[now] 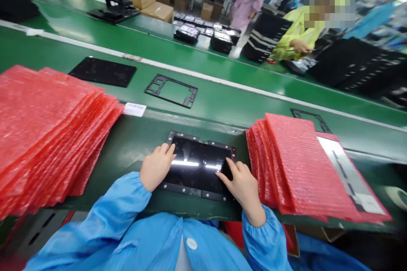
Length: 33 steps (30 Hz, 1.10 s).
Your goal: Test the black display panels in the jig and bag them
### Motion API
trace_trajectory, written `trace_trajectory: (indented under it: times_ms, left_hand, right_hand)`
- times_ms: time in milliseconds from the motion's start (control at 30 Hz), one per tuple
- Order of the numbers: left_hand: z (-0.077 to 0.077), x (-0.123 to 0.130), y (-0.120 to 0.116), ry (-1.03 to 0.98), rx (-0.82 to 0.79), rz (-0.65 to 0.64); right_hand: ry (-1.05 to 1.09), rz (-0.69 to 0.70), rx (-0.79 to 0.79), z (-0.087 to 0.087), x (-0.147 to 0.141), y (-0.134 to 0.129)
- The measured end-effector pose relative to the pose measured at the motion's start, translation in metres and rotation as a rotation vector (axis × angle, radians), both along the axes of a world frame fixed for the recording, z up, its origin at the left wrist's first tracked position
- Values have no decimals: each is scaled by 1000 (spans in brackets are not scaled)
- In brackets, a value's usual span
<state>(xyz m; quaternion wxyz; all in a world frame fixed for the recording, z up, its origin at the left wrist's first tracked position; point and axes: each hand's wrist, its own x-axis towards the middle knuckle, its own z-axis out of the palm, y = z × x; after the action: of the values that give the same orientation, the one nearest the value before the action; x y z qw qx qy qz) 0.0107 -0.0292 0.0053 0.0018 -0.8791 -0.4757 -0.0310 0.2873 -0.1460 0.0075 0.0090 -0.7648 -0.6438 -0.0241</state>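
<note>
A glossy black screen panel lies in a dark frame-shaped fixture with round pale dots along its edges, on the green bench in front of me. My left hand grips the panel's left end, fingers curled at the edge. At the right end, my right hand holds the panel with thumb and index finger on the glass and the other fingers bent at its side. Light strips reflect in the glass. The panel's underside is hidden.
Red bubble-wrap sleeves are stacked at left and right; a silver panel lies on the right stack. Beyond are a black plate, a thin black frame and a co-worker in yellow.
</note>
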Motion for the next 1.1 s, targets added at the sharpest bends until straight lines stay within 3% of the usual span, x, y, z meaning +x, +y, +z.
trace_trajectory:
  times_ms: [100,267,433,600,800,967,1100]
  left_hand:
    - [1,-1,2,29,47,-33]
    - [-2,-7,9,61,108,-117]
    - [-23,-23,15,-10,19,-231]
    - [-34,-31,15,-21,-196,-149]
    - [-24,-21,7,-40,-188,-126]
    - [-30,-7,-7,-53,-85,1]
    - [-38,-7,-11,-202,-143,32]
  right_hand:
    - [70,145,55,6,8,9]
    - [167,97,62,13,11,13]
    - [223,113,-74,19,10,4]
    - [201,65,-159,22,9,1]
    - [179,22,-108,30,-8,24]
    - [174,241,87,13,-46,65]
    - [203,308,260,-13,-58,84]
